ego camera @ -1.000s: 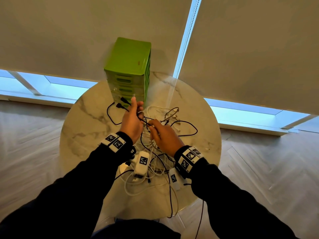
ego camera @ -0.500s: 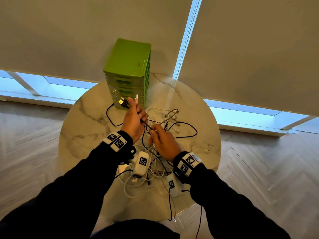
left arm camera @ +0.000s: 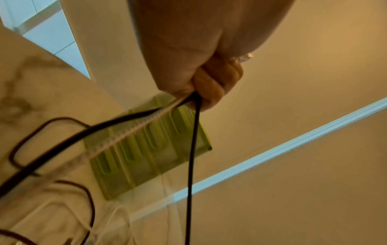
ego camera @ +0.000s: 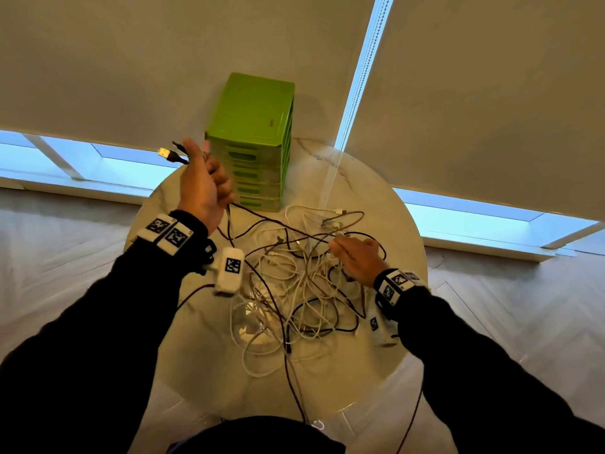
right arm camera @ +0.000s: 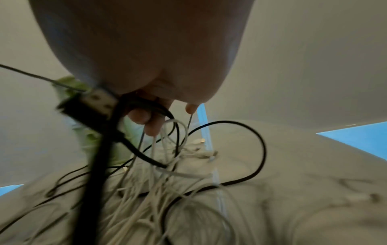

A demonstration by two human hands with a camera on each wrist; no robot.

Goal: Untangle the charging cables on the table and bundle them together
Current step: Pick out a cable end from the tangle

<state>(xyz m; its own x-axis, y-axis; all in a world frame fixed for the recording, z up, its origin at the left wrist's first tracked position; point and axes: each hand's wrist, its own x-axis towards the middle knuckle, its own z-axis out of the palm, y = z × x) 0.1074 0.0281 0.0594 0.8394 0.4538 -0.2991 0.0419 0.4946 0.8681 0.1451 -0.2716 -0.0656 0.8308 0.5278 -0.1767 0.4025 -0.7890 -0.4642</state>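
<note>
My left hand (ego camera: 203, 188) raised beside green drawer unit (ego camera: 253, 142), fist clamped on black and white cable ends (left arm camera: 189, 101), USB plug (ego camera: 163, 153) jutting out top. Strands run from fist down-right into tangle (ego camera: 294, 290) on marble table (ego camera: 402, 231). Right hand (ego camera: 357, 258) low on tangle, fingers hooked in loops; nearer knot, so I judge it does freeing

A green drawer unit (ego camera: 253, 139) stands before drawn blinds (ego camera: 491, 93).

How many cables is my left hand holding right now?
3: two black cables and one white cable, all leaving the left hand beside the green drawers. More may be hidden.
</note>
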